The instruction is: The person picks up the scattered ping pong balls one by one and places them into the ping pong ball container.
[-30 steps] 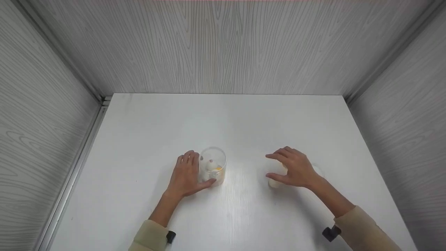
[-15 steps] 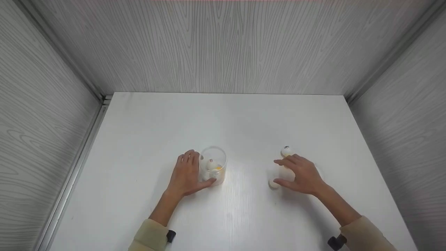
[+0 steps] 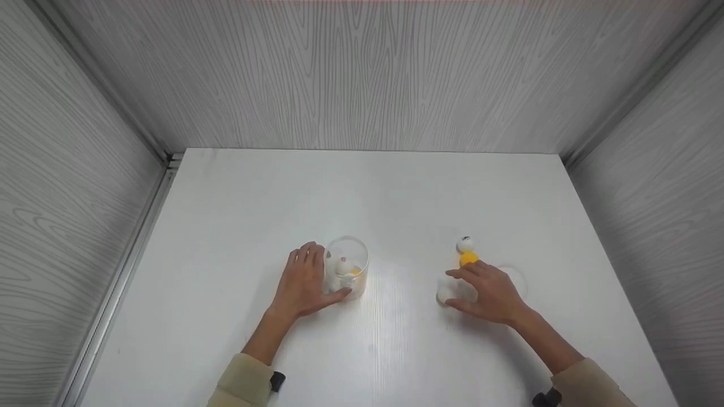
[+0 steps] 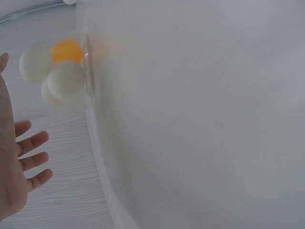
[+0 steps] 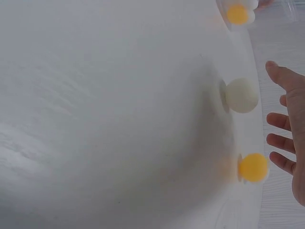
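Observation:
In the head view a clear plastic cup [image 3: 346, 249] stands left of centre on the white table. White and orange table tennis balls lie inside it; the left wrist view shows an orange ball [image 4: 66, 51] among several white balls [image 4: 66, 79]. My left hand [image 3: 302, 285] rests against the cup, fingers straight along its left side and thumb across its near side. Over to the right, my right hand [image 3: 486, 293] hovers with thumb and fingers apart, holding nothing. A white ball [image 5: 242, 95] lies close to its thumb. Beyond its fingertips sits an orange ball [image 3: 468, 258].
Another white ball [image 3: 465, 243] with dark print touches the orange one on its far side. A clear round rim [image 3: 525, 282], partly hidden by the right hand, lies to its right. Grey wood-grain panels [image 3: 362, 73] enclose the table at the back and both sides.
My right hand has drawn back to the right and nearer, uncovering the printed white ball and the orange ball. The left hand and the cup have stayed in place.

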`<action>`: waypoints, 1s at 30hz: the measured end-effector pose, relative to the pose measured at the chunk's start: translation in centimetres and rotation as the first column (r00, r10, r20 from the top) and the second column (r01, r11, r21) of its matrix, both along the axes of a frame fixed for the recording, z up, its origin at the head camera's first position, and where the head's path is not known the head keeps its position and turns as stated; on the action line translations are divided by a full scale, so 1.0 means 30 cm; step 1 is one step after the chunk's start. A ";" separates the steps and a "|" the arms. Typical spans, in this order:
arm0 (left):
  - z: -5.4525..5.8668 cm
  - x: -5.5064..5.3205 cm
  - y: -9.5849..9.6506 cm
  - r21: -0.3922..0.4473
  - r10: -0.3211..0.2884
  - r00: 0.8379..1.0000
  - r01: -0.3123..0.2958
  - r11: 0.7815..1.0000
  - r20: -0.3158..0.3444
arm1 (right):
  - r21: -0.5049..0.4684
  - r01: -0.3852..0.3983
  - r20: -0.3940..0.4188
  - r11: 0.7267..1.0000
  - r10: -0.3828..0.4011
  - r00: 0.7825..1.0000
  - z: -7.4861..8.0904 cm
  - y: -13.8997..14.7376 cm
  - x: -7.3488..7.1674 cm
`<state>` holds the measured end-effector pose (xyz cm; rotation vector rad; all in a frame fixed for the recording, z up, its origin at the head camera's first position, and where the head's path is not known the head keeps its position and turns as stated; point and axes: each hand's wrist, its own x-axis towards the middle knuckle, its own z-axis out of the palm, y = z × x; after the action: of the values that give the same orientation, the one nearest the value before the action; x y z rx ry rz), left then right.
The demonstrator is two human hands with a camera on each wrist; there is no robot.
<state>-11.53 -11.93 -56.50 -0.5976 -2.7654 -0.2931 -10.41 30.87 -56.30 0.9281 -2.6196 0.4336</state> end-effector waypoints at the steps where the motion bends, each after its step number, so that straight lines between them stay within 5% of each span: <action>1: 0.000 0.000 0.000 0.000 0.000 1.000 0.000 1.000 0.003 | -0.001 -0.003 -0.003 1.000 0.003 1.000 -0.007 0.001 0.001; 15: -0.006 -0.004 -0.003 0.020 -0.012 0.999 0.013 1.000 -0.038 | 0.065 0.051 0.033 0.997 -0.053 0.998 -0.051 0.000 0.010; 30: -0.005 -0.004 -0.002 0.023 -0.006 1.000 0.007 1.000 -0.010 | 0.052 0.074 0.031 0.996 -0.076 0.997 -0.081 -0.005 0.015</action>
<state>-11.65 -11.98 -56.65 -0.6009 -2.7471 -0.3219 -9.98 30.70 -58.74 0.8412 -2.6964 0.3681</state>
